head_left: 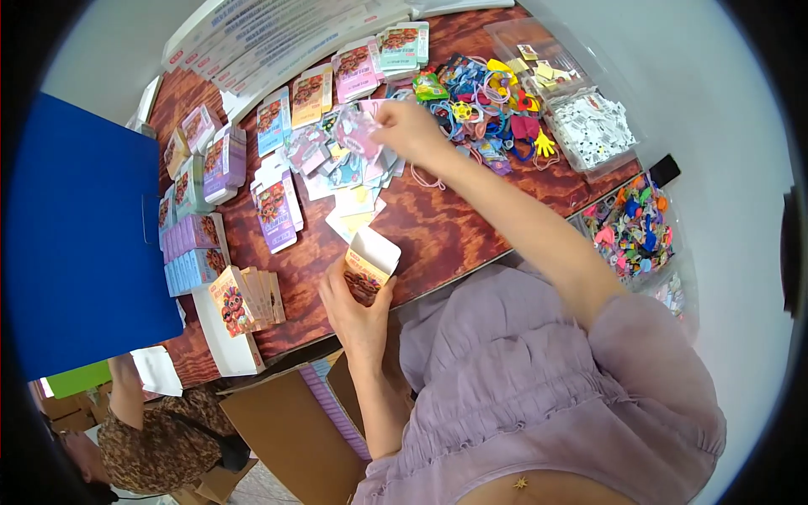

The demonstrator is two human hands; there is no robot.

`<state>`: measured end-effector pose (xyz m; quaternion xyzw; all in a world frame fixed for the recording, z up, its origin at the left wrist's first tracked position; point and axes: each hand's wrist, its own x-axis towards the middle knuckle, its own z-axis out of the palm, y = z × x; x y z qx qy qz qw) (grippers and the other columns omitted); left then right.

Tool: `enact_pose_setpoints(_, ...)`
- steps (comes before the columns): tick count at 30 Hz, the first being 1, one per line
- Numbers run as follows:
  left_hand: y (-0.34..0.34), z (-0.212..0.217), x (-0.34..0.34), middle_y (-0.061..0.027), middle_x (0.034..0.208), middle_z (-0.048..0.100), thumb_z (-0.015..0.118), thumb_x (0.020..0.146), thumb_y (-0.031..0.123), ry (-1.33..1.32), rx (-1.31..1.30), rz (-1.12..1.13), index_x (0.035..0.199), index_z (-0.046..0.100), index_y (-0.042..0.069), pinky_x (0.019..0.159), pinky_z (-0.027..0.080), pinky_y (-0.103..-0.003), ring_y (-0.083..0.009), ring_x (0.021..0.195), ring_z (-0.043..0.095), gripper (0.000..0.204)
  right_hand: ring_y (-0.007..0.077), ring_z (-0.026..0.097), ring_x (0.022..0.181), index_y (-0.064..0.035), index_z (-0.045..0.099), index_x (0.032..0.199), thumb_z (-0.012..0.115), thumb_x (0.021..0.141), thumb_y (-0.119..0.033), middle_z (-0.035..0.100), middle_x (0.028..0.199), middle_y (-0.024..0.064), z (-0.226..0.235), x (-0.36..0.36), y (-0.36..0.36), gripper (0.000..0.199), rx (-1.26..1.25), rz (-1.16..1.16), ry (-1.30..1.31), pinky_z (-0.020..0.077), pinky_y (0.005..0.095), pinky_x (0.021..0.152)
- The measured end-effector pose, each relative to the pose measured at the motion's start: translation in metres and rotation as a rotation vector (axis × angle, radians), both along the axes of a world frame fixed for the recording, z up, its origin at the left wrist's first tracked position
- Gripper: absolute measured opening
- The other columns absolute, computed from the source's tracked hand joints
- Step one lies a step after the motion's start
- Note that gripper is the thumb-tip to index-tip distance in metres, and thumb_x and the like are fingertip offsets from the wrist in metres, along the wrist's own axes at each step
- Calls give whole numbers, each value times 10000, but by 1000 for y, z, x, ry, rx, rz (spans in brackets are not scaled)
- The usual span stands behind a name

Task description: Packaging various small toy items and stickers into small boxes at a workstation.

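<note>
Head view; orange box [367, 267] in left grip [358, 315]

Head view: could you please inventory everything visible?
Table: one, reddish, centre
Open box: one, orange, front
Card pile: one, pastel, middle
Cartons: many, mixed, left and far
Flat packs: several, white, far edge
Trinkets: many, multicoloured, right of cards
Tray of white pieces: one, clear, right
Toys: many, multicoloured, right
Panel: one, blue, left
Cardboard box: one, brown, below table
Coworker: one, brown top, lower left
Garment: one, lavender, bottom
Left hand: one, holding box
Right hand: one, holding pink item
</note>
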<state>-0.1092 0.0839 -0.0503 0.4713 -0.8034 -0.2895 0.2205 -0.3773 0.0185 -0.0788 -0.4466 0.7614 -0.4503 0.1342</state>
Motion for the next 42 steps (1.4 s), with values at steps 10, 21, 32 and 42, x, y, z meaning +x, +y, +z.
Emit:
enact_pose_setpoints(10,0,11,-19,-143,1266,540,855,670,116,-193,-81,-211,1304,524,61,982,442,-440,-347,1184,489,717,283,614,644,-42,645,799,664,809,-209,629,706,131,49,5,132,168,438,599,-9,446,415,611)
enact_pose_setpoints(21,9,24,-29,-143,1267,526,835,649,41,-245,-121,-380,1305,521,55,946,464,-447,-357,1179,502,727,316,649,734,-11,617,813,682,747,-155,665,722,128,52,20,122,171,537,829,139,472,449,647)
enact_pose_setpoints(32,3,6,-20,-170,1223,545,854,672,120,-85,25,-209,1293,508,28,923,465,-432,-365,1125,557,717,247,670,708,-23,626,907,631,881,-114,679,769,124,20,30,162,95,-26,177,-497,502,354,641)
enact_pose_setpoints(42,11,7,-29,-164,1177,553,856,673,113,39,70,-253,1290,513,18,896,482,-424,-353,1071,575,712,231,611,696,-31,572,851,771,805,-135,590,810,73,-16,-33,168,229,223,-330,293,474,359,623)
